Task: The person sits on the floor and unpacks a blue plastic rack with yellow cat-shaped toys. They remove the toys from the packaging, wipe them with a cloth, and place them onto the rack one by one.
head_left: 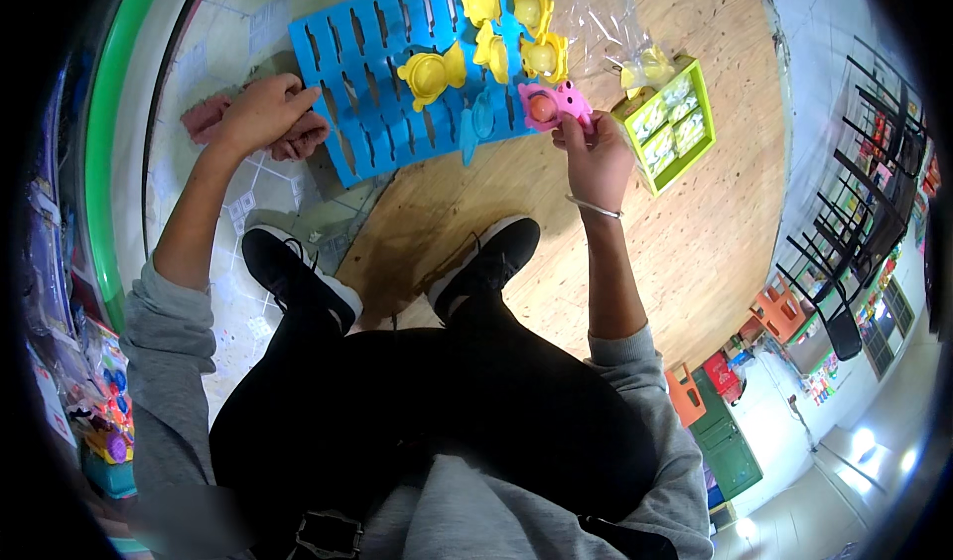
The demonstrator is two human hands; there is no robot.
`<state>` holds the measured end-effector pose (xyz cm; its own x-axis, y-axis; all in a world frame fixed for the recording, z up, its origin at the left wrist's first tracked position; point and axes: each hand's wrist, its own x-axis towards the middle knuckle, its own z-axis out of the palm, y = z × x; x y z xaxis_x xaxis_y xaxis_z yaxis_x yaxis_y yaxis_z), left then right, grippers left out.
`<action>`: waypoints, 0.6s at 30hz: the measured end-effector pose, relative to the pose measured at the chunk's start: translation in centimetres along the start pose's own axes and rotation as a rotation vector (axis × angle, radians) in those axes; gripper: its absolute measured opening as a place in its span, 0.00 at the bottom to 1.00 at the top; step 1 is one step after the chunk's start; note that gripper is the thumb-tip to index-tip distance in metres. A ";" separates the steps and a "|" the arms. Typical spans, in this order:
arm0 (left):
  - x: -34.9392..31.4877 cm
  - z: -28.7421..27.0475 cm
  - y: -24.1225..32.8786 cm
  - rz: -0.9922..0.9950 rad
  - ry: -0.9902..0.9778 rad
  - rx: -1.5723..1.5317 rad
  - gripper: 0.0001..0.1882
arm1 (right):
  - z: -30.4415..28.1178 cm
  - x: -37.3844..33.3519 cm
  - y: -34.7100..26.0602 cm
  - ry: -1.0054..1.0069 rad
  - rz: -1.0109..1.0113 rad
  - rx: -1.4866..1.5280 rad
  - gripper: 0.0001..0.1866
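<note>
My right hand (600,159) pinches a pink animal-shaped plastic toy (568,101) with a round orange part in it, held over the right edge of a blue slotted board (382,88). My left hand (266,113) is closed on a brownish-pink cloth (206,118) beside the board's left edge; the cloth shows on both sides of the hand. Several yellow animal-shaped toys stand on the board, among them a larger yellow one (429,75) near the middle. A translucent light-blue piece (478,123) sits close to the board's near edge.
Right of the board stands a lime-green box (707,143) of white packets. Above it a clear plastic bag (601,19) lies next to a yellow toy (650,69). My black shoes (496,254) rest on the floor near the board. Black metal racks (854,222) stand far right.
</note>
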<state>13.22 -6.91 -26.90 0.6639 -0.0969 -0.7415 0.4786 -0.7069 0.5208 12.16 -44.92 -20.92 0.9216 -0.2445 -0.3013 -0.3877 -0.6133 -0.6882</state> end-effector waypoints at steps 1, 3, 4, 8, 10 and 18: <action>0.0 0.0 0.0 -0.001 -0.002 0.001 0.26 | 0.1 -0.1 0.1 -0.001 -0.028 -0.066 0.08; -0.1 0.0 0.3 -0.037 -0.016 -0.020 0.26 | 0.4 -0.3 0.3 0.001 -0.084 -0.199 0.08; -0.1 0.0 0.5 -0.054 -0.025 -0.030 0.25 | 0.7 -0.5 0.4 0.008 -0.110 -0.227 0.08; 0.1 -0.3 0.4 -0.078 -0.051 -0.061 0.23 | 1.7 -0.8 -0.1 0.003 -0.161 -0.311 0.09; 0.4 -0.3 -0.4 -0.001 0.004 -0.011 0.24 | 2.1 -0.7 -0.4 0.009 -0.151 -0.318 0.09; 0.5 -0.5 0.0 -0.039 -0.001 0.260 0.24 | 3.6 -1.8 -0.8 -0.083 -0.189 -0.572 0.08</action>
<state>13.90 -6.60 -27.04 0.6472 -0.0670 -0.7594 0.3394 -0.8667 0.3657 10.72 -41.24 -22.23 0.9604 -0.0466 -0.2748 -0.1257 -0.9523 -0.2779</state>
